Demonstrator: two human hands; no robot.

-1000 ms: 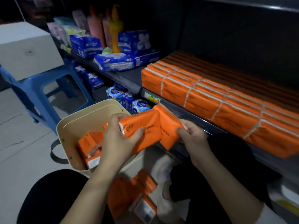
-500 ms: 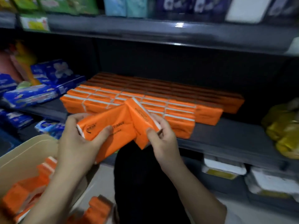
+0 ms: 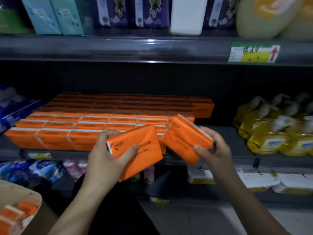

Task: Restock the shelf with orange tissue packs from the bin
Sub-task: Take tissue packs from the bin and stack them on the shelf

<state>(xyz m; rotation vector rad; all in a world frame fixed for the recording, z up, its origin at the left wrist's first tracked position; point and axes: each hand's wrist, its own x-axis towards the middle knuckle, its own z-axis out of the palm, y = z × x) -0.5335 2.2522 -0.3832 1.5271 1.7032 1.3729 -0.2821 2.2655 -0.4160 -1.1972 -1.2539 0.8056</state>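
Observation:
My left hand grips an orange tissue pack printed "TISSUE", tilted in front of the shelf edge. My right hand grips a second orange pack, angled up toward the shelf's bare right part. The two packs sit close together, almost touching. Behind them the middle shelf carries several rows of stacked orange packs. The cream bin shows at the lower left with more orange packs inside.
Yellow detergent bottles stand on the shelf's right end. Blue tissue packs lie at its left. An upper shelf with boxes and a price tag hangs above. Lower shelves hold blue, pink and white packs.
My view swung up from the bin to the shelf. Both hands rose with the packs, which were pressed together in a V and are now separated, one in each hand.

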